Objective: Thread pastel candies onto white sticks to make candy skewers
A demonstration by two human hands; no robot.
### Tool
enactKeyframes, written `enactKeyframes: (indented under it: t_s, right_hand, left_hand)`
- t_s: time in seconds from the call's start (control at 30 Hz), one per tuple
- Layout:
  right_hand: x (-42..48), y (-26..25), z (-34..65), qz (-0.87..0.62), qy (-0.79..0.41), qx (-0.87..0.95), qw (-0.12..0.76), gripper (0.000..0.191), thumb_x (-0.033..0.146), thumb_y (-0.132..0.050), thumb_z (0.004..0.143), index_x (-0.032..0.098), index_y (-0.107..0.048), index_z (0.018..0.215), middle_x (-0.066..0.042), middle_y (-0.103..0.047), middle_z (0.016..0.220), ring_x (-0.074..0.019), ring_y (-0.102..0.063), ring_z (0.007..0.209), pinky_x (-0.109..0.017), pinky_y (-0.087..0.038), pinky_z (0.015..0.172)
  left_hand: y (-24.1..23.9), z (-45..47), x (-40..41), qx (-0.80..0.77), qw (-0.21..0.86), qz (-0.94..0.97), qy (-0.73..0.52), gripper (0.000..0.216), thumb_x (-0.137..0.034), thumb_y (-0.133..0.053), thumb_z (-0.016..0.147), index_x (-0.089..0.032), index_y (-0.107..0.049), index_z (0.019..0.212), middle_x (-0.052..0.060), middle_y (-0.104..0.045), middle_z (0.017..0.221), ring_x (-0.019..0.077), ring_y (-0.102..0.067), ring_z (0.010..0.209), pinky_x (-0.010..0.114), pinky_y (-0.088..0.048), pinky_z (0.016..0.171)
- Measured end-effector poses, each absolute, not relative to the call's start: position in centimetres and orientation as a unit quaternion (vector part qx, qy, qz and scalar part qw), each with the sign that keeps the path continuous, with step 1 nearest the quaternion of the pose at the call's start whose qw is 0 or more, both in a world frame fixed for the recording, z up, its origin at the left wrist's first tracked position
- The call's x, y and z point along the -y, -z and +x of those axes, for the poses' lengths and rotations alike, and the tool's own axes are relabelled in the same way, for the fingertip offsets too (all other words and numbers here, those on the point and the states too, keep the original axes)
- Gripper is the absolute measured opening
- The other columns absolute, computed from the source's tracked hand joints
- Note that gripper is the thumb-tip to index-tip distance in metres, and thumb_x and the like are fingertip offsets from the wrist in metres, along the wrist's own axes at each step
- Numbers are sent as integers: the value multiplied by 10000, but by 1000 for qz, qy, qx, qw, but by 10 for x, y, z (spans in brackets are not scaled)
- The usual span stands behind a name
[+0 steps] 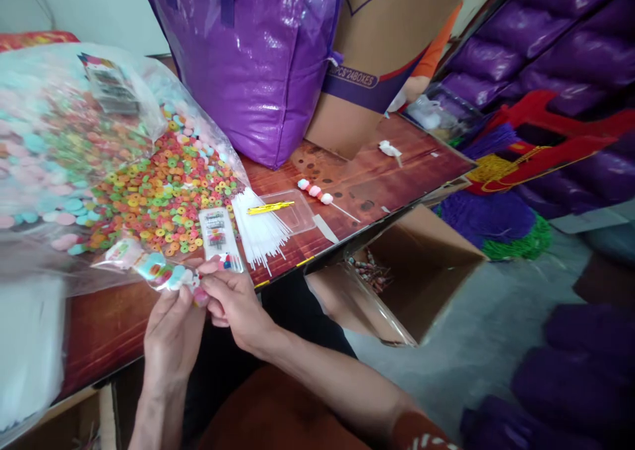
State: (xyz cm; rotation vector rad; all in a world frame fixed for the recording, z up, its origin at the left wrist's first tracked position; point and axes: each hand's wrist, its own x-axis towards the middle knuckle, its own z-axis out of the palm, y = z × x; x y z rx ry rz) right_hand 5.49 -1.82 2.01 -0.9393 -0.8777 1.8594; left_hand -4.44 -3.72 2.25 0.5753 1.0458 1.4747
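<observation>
Gripped two-handed over the worktop's (421, 162) front edge

Pinched in the fingertips of the left hand (174, 327) and, at the same end, of the right hand (237, 304): a clear plastic pouch (166, 272) holding round candies in pale blue, pink and white. Tilted, with the far end loose and pointing left.

Just beyond the right hand, near the front edge: a white printed rectangular pack (213, 228), then thin white sticks (258, 235), fanned out towards that edge. Across the sticks and over a shallow clear plastic tray (305, 217): thin yellow strips (270, 208). Farther right, a pink, white and blue candy skewer (316, 190) on a white stick. Past it, open room on the red-brown surface towards the right corner, with a crumpled white scrap (390, 149) near the back edge. More room in a narrow band along the front edge, left of the left hand.

Across the left side: a large clear plastic bag (171, 83) full of orange, red and green ring candies (178, 179) and pastel disc candies (24, 172). Towards the back edge: a shiny purple bag (248, 73), contents hidden, beside a tall brown cardboard carton (347, 119). Below the front edge, to the right: an open brown cardboard box (441, 284) with small pieces (371, 271) heaped inside, too small to identify.
</observation>
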Motion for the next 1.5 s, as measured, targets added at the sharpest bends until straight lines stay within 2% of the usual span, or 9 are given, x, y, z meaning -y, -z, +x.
enactKeyframes:
  t_s: [0.1, 0.2, 0.33, 0.6, 0.77, 0.93, 1.3, 1.37, 1.5]
  right_hand:
    - [11, -31, 67, -353, -706, 500, 357, 310, 365, -471, 962, 189, -558, 722, 41, -499, 607, -71, -388, 470, -224, -298, 486]
    - [-12, -46, 97, -429, -440, 741, 268, 213, 166, -493, 918, 187, -624, 751, -3, -606, 707, -131, -535, 670, -257, -374, 643]
    - [-67, -51, 134, -602, -161, 770, 135, 279, 139, -427, 960, 148, -700, 900, -112, -671, 936, -226, -580, 880, -321, -411, 751]
    - [-120, -26, 146, -558, -73, 826, 1, 336, 77, -365, 976, 102, -665, 1123, -173, -669, 1132, -265, -614, 1006, -362, -434, 849]
    - [-118, -23, 150, -552, -73, 831, 3, 310, 112, -352, 1002, 118, -614, 1167, -152, -704, 1060, -245, -636, 907, -332, -418, 764]
    - [-120, -15, 161, -555, -96, 825, 39, 238, 179, -400, 1001, 168, -635, 1039, -94, -714, 909, -203, -596, 721, -286, -317, 616]
    - [-115, -20, 165, -576, -130, 804, 69, 182, 94, -458, 918, 162, -583, 1031, -63, -669, 800, -190, -548, 668, -284, -292, 601]
    - [-115, -20, 165, -578, -122, 803, 77, 185, 104, -426, 936, 158, -565, 1046, -84, -667, 874, -193, -553, 693, -288, -317, 616]
    - [-111, -19, 166, -570, -116, 783, 218, 173, 142, -389, 950, 168, -558, 922, -118, -639, 1005, -210, -579, 854, -317, -410, 729]
  left_hand:
    - [-30, -61, 36, -386, 612, 283, -629, 195, -318, -777, 784, -150, -677, 792, 40, -614, 773, 173, -610, 788, 301, -572, 726]
    - [-34, -66, 32, -367, 592, 266, -667, 261, -257, -762, 804, -163, -549, 685, -33, -425, 627, 100, -478, 624, 239, -531, 621]
    - [-33, -59, 26, -420, 589, 237, -649, 272, -241, -739, 831, -177, -489, 745, -57, -365, 626, 63, -338, 543, 156, -383, 469]
    - [-23, -43, 20, -458, 602, 195, -624, 376, -298, -839, 735, -175, -486, 768, -53, -493, 639, 32, -309, 498, 132, -300, 429]
    - [-18, -41, 16, -446, 620, 141, -630, 382, -247, -892, 651, -161, -532, 748, -43, -555, 659, 9, -328, 470, 116, -283, 418]
    - [-16, -35, 14, -446, 609, 164, -635, 349, -308, -875, 679, -140, -569, 697, -25, -582, 663, 0, -328, 459, 118, -294, 428]
    - [-9, -20, 12, -487, 566, 189, -637, 329, -333, -834, 703, -138, -570, 734, -18, -584, 675, -5, -312, 463, 121, -229, 429]
    - [-8, -17, 12, -489, 560, 197, -639, 302, -319, -806, 728, -158, -554, 777, -25, -587, 670, 0, -312, 458, 125, -222, 433]
    - [-9, -14, 10, -484, 549, 201, -651, 276, -263, -765, 745, -197, -520, 852, -34, -606, 665, 11, -333, 457, 130, -232, 452]
